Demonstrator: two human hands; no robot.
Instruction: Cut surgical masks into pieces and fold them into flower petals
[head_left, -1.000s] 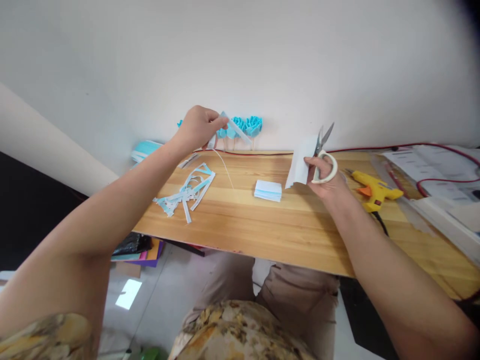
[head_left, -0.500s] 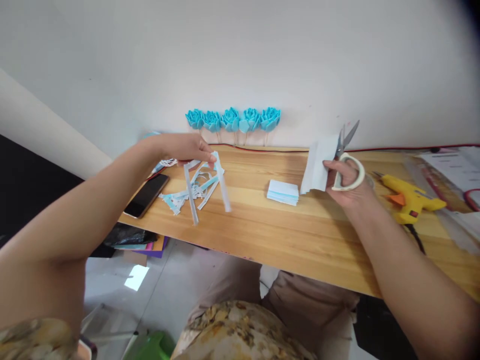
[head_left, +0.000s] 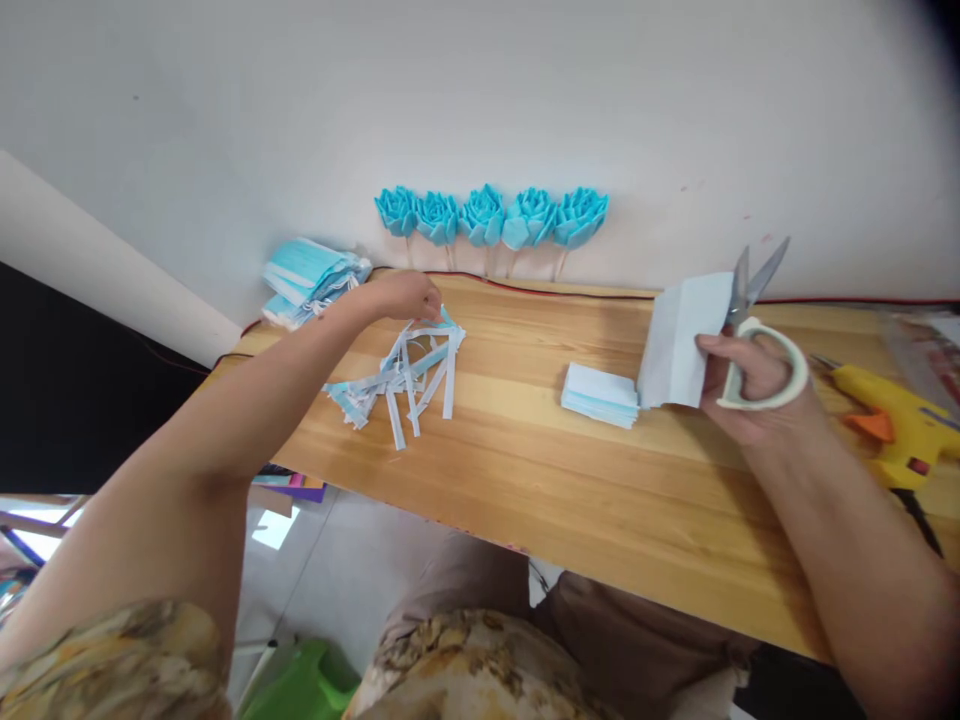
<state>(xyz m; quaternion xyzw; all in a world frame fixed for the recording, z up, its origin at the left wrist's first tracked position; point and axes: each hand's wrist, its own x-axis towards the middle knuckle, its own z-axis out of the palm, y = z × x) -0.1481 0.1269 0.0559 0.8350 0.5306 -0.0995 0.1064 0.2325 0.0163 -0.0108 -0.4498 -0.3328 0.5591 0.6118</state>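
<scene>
My left hand [head_left: 409, 296] reaches far left over the wooden table [head_left: 570, 480], its fingers curled together at the far ends of a loose pile of blue-and-white mask strips [head_left: 405, 372]. My right hand [head_left: 750, 385] holds white-handled scissors [head_left: 759, 330] with the blades parted and pointing up, and pinches a folded pale-blue mask sheet [head_left: 682, 340] against them. Just left of that sheet, a small stack of cut blue pieces [head_left: 600, 393] lies on the table.
Several blue fabric roses [head_left: 491, 215] on sticks lean on the wall. A stack of blue face masks [head_left: 311, 278] sits at the back left corner. A yellow glue gun [head_left: 892, 425] lies at the right. A red cable [head_left: 600, 292] runs along the wall.
My left hand came down from the roses with strips, moved left and laid them on the strip pile. My right hand kept hold of the scissors and sheet. The view shifted left.
</scene>
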